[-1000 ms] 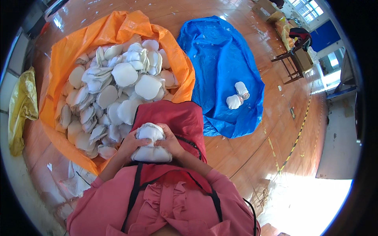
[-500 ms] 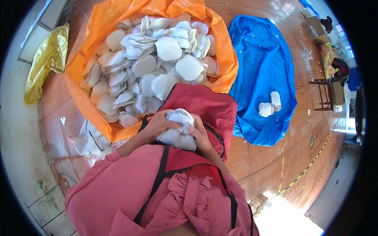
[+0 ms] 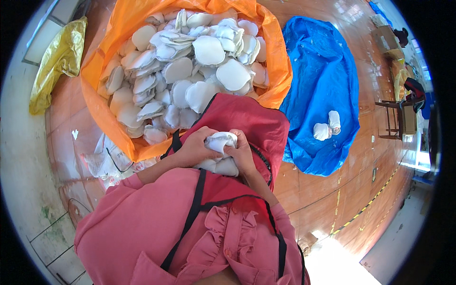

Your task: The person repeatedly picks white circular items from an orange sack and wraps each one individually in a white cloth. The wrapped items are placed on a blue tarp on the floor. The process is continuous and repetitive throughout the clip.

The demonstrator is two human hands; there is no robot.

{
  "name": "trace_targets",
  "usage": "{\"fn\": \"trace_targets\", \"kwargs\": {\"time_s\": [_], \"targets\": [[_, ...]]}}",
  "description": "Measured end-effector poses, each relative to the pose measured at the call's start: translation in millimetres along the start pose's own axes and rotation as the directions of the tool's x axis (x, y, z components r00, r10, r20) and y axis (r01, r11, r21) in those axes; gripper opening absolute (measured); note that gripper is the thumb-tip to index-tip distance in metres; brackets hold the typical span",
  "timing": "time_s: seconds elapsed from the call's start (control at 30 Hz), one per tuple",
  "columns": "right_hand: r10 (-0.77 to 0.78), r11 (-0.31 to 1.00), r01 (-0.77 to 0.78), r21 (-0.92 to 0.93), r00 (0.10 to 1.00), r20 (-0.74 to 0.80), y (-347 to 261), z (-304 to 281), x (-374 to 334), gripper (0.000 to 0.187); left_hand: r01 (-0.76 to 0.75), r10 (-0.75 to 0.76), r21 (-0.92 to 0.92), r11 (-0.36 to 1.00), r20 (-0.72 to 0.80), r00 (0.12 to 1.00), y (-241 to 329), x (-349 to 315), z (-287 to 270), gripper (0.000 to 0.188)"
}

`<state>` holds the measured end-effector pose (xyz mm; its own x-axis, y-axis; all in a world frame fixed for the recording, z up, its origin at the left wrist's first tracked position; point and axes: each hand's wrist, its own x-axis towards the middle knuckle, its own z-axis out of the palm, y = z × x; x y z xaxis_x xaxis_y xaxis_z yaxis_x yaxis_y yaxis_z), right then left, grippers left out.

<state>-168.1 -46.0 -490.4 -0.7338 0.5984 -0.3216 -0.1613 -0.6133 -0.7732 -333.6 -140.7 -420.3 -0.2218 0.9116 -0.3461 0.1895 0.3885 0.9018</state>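
Over my lap, a soft white padded piece (image 3: 222,140) is folded between both hands, its lower part hanging below my fingers. My left hand (image 3: 197,145) grips its left side, thumb laid across the front. On the other side my right hand (image 3: 241,153) pinches the right edge with the thumb pressed in. Part of the piece is covered by my fingers, and its exact kind cannot be told. Beneath it lies a red apron (image 3: 249,116) with black edging.
Ahead, a large orange sack (image 3: 280,71) holds a heap of similar flat white padded pieces (image 3: 209,50). To its right a blue sack (image 3: 323,71) lies spread, with a few rolled white bundles (image 3: 322,131) on it. A yellow sack (image 3: 59,59) rests far left; a wooden chair (image 3: 392,118) stands far right.
Both hands have closed in and bunched the white padded piece into a tighter fold. Less of its face shows now. The whole view has shifted slightly.
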Motion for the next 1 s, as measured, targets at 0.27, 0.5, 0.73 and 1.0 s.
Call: {"fn": "trace_targets", "kwargs": {"time_s": [0.27,0.5,0.73,1.0], "targets": [[0.024,0.975,-0.039,-0.218,0.997,-0.071,-8.8,11.4,2.2,0.045,-0.163,0.161,0.108,0.981,0.026,0.987,7.0,-6.3,-8.8,0.057],[-0.122,0.923,0.092,-0.372,0.991,-0.058,14.8,2.0,7.6,0.039,-0.009,0.016,-0.176,0.984,0.038,0.999,-10.7,5.3,-2.0,0.02],[-0.089,0.878,0.129,-0.462,0.99,0.106,-8.7,-3.4,-13.9,0.043,-0.056,0.057,-0.187,0.981,-0.003,0.998,-25.6,2.7,3.9,0.012],[0.115,0.99,-0.091,-0.113,0.964,0.238,-13.5,-29.4,-11.1,0.017,-0.248,0.247,-0.086,0.965,-0.025,0.969,-35.6,-4.0,4.2,0.015]]}}
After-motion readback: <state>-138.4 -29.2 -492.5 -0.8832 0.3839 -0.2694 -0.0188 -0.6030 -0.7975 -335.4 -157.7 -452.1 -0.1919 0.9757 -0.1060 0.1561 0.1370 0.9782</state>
